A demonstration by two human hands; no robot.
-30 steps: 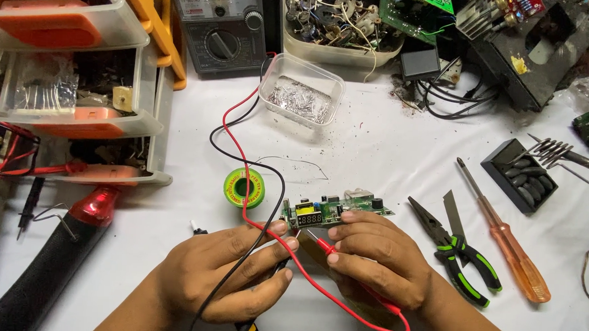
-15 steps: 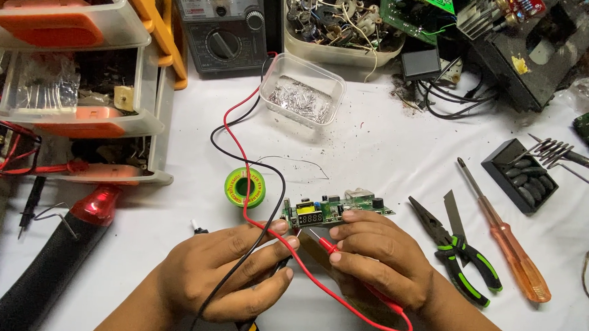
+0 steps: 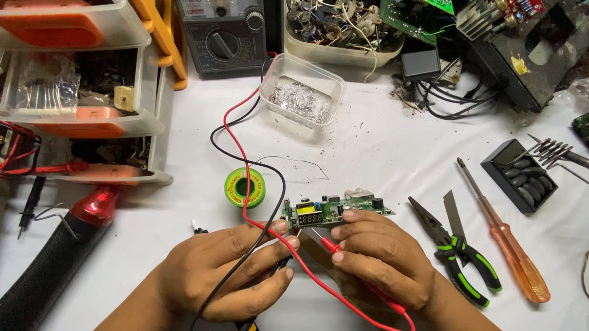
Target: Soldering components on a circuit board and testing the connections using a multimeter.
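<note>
Left hand point(image 3: 220, 275) curls shut around the black probe point(image 3: 278, 267), its tip pointing up toward the near edge of the small green circuit board point(image 3: 335, 212), while the right hand point(image 3: 379, 262) pinches the red probe point(image 3: 327, 243) between thumb and fingers and also steadies the board with its fingertips. The board lies flat on the white table point(image 3: 374, 149), just above both hands, with a small dark numeric display near its left end. Both probe tips sit at the board's near edge; whether they actually touch a contact cannot be told from this view. The red lead point(image 3: 242, 156) and the black lead point(image 3: 267, 177) run back across the table to the analog multimeter point(image 3: 224, 30) standing at the far edge.

Judging by this layout, the setup is finished: meter wired, board placed, probes in hand. The measuring itself appears to be under way rather than complete. The orange-handled screwdriver point(image 3: 506, 241), the green-handled pliers point(image 3: 463, 252), the solder spool point(image 3: 245, 187) and the soldering iron stand point(image 3: 522, 175) all lie apart from the hands, so any repair work on the board looks not yet begun.
</note>
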